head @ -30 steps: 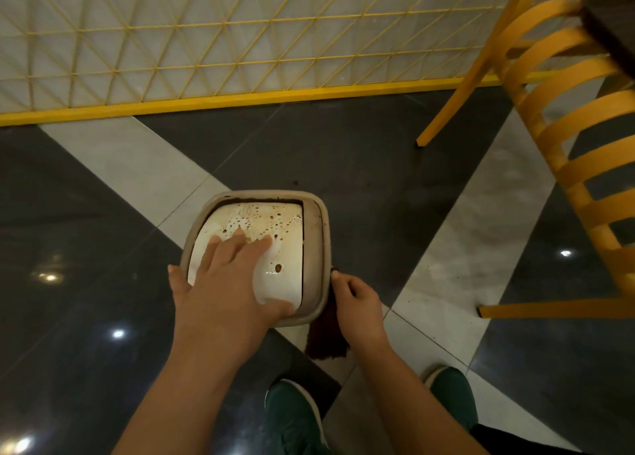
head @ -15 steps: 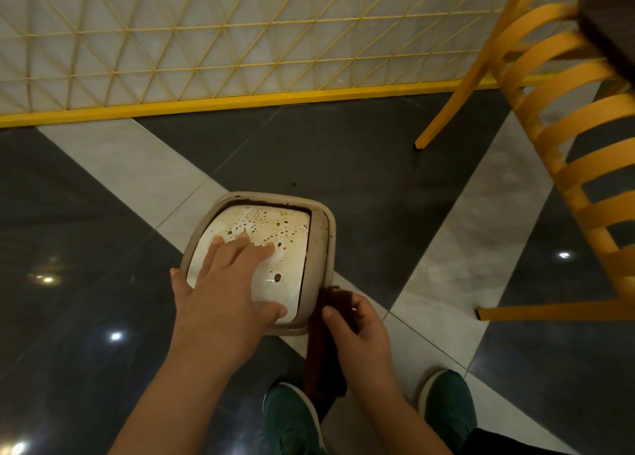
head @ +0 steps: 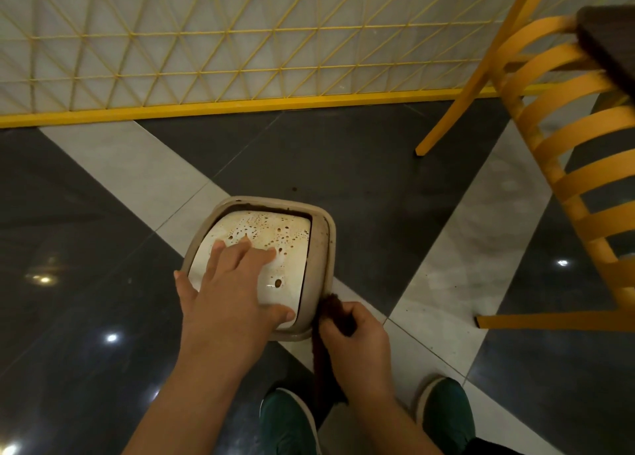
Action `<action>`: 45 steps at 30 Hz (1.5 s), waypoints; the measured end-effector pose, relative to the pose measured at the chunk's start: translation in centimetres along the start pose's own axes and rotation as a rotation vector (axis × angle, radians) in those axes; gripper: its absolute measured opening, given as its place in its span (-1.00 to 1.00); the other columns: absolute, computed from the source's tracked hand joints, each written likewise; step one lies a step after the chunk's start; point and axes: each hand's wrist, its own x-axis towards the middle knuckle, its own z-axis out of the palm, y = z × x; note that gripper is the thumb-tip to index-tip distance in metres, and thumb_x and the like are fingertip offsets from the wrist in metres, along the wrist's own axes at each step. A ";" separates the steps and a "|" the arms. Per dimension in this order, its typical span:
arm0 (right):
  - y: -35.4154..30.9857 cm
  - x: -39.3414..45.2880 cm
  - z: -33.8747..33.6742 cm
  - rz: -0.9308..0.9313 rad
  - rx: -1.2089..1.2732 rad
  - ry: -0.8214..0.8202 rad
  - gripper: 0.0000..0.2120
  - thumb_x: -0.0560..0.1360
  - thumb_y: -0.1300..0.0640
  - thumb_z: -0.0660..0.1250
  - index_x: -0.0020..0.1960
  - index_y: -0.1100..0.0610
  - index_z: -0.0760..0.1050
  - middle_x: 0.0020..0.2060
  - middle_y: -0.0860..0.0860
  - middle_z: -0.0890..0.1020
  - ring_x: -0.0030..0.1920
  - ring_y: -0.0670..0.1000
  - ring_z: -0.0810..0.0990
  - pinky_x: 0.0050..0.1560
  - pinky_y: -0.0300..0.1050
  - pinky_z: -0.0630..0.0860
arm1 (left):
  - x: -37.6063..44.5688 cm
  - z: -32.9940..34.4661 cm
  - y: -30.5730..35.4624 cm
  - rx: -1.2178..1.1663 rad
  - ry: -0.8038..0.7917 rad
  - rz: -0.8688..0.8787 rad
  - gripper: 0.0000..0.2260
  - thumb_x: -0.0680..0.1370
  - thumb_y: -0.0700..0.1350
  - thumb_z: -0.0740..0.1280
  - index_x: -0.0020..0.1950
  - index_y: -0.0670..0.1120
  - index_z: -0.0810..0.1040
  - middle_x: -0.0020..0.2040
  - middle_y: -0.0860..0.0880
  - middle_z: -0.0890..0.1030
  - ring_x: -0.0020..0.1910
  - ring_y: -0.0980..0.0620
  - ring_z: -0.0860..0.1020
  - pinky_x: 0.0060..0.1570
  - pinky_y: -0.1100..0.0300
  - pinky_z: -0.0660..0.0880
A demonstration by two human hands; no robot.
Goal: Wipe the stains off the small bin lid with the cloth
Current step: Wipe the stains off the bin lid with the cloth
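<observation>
A small beige bin stands on the floor in front of me, its white swing lid (head: pixel 275 234) speckled with brown stains. My left hand (head: pixel 226 293) lies flat on the near part of the lid, fingers straight, thumb at the lid's near right corner. My right hand (head: pixel 354 337) grips a dark maroon cloth (head: pixel 335 312) just off the bin's near right corner; the cloth touches the beige rim (head: pixel 324 248) there and its tail hangs down toward my feet.
A yellow slatted chair (head: pixel 563 152) stands to the right, one leg near the bin's far right. A yellow lattice partition (head: pixel 220 104) runs along the back. My green shoes (head: pixel 288 423) sit just below the hands on glossy dark and white floor tiles.
My right hand has gathered the cloth, raised it beside the bin's near right corner and brought it against the rim. The left hand stayed flat on the lid.
</observation>
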 end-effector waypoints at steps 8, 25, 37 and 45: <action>-5.8 7.8 -0.8 -0.063 -0.080 0.079 -0.87 0.50 0.03 0.36 0.01 -0.12 0.47 -0.16 -0.16 0.57 -0.15 -0.15 0.54 -0.12 -0.17 0.49 | 0.0 0.1 0.1 -0.005 0.002 0.000 -0.30 0.32 0.14 0.47 0.38 0.24 0.22 0.49 0.14 0.11 0.51 0.07 -0.11 0.41 -0.26 -0.19; -6.5 8.7 -0.9 -0.116 -0.135 0.104 -0.89 0.52 0.03 0.33 0.03 -0.09 0.47 -0.20 -0.15 0.56 -0.18 -0.15 0.54 -0.16 -0.18 0.48 | -0.1 0.2 0.3 -0.013 0.022 0.003 -0.31 0.34 0.12 0.47 0.38 0.23 0.21 0.49 0.14 0.11 0.51 0.08 -0.12 0.42 -0.24 -0.18; 0.7 1.9 -3.0 -0.075 -0.251 -0.012 -0.85 0.55 0.07 0.31 0.06 -0.16 0.45 -0.15 -0.21 0.55 -0.11 -0.18 0.58 -0.09 -0.26 0.57 | -0.3 0.3 0.3 -0.009 0.043 0.008 -0.31 0.32 0.12 0.48 0.37 0.22 0.24 0.47 0.14 0.15 0.51 0.07 -0.09 0.41 -0.25 -0.19; -6.6 5.1 -3.1 -0.361 0.490 0.255 -0.49 0.54 0.22 0.34 0.35 -0.20 0.31 0.07 -0.34 0.43 0.02 -0.33 0.48 -0.14 -0.53 0.48 | -0.2 0.1 0.4 -0.006 0.033 0.002 -0.31 0.33 0.14 0.46 0.38 0.23 0.22 0.49 0.14 0.12 0.51 0.07 -0.10 0.42 -0.23 -0.22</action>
